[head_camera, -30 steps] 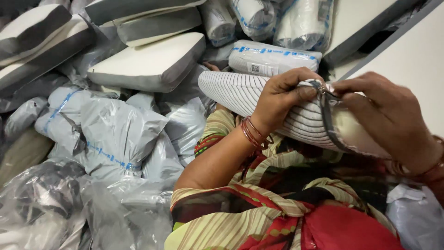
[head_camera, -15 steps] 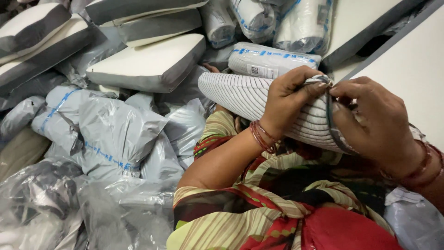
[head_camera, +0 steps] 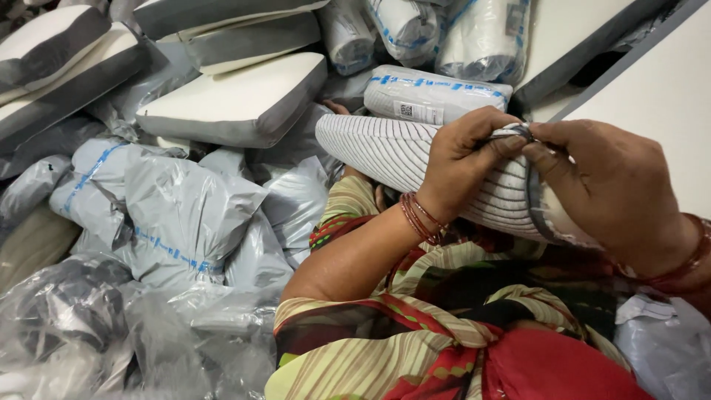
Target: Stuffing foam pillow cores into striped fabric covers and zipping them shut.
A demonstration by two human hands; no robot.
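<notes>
A white cushion with thin dark stripes point(head_camera: 385, 152) lies across my lap, its cover edged with a grey zipper band point(head_camera: 535, 211). My left hand point(head_camera: 463, 159) grips the cover at the cushion's top edge, fingers pinched on the fabric. My right hand point(head_camera: 615, 185) meets it there, thumb and fingers closed on the zipper end of the same cover. Both hands touch at the seam.
Grey-and-white foam cushions point(head_camera: 237, 107) are stacked at the back left. Several grey plastic-wrapped packages point(head_camera: 178, 215) with blue tape fill the left side, and clear bags point(head_camera: 67, 318) lie at lower left. Rolled wrapped packs point(head_camera: 437, 96) sit behind the cushion. A white panel point(head_camera: 659, 89) stands at right.
My right hand has shifted left along the cushion's edge until it meets my left hand at the zipper. The cushion stays in place.
</notes>
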